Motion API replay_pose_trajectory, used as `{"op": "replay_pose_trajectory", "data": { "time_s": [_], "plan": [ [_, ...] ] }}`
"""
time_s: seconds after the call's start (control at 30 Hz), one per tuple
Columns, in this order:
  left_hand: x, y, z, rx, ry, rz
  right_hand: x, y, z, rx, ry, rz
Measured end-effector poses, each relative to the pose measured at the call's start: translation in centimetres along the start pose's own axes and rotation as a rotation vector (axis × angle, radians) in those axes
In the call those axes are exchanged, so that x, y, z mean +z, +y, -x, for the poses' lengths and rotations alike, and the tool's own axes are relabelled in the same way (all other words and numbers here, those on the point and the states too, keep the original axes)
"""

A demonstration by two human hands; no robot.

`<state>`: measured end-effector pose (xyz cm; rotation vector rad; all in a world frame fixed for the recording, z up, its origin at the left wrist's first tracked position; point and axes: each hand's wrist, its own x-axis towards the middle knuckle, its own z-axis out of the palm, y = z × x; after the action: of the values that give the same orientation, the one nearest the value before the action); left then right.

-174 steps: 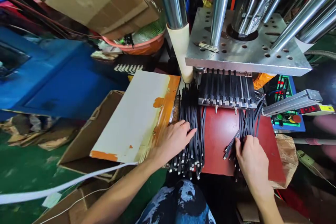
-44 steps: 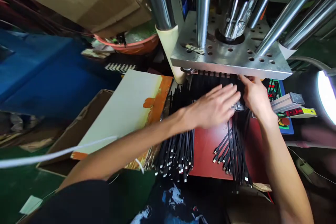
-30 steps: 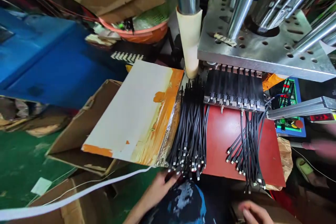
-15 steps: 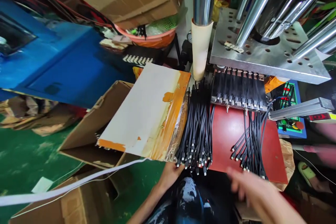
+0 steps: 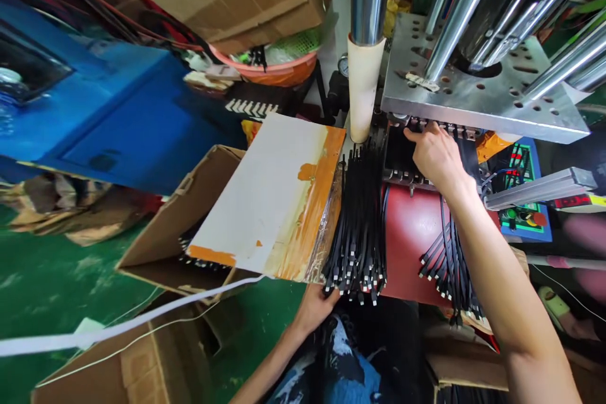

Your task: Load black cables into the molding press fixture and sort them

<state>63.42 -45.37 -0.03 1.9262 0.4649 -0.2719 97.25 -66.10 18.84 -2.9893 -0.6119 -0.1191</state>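
My right hand [image 5: 438, 154] reaches over the black slotted fixture [image 5: 398, 153] below the press plate. Its thumb is stretched out to the left, apart from the bent fingers, whose tips touch the fixture's far end. Black cables with small metal-tipped plugs lie in the slots, partly covered by the hand. My left hand [image 5: 316, 310] is low by the near ends of a thick cable bundle [image 5: 360, 221]; its fingertips are hidden under the plugs and board edge. A smaller cable bunch [image 5: 452, 265] rests on the red mat [image 5: 407, 233], beneath my right forearm.
A white board with orange tape [image 5: 255, 202] slants left of the bundle, over an open carton [image 5: 189, 183]. The steel press plate [image 5: 483, 95] overhangs the fixture. A metal bar [image 5: 544, 189] and control panel [image 5: 525, 202] stand at right. A white strap [image 5: 142, 326] crosses lower left.
My right hand has moved from the near edge of the red mat up and forward onto the fixture. My left hand stays near the bundle's plug ends. The view has shifted slightly.
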Motion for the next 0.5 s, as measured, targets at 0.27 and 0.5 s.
{"op": "replay_pose_trajectory", "data": {
  "time_s": [0.27,0.5],
  "plan": [
    [0.3,-0.9,0.1,0.018,-0.022,0.001,-3.5,0.2,18.1,-0.075,-0.061,-0.527],
    [0.1,-0.8,-0.6,-0.004,-0.046,0.055,9.0,2.6,41.1,0.826,-0.338,-1.072]
  ]
}}
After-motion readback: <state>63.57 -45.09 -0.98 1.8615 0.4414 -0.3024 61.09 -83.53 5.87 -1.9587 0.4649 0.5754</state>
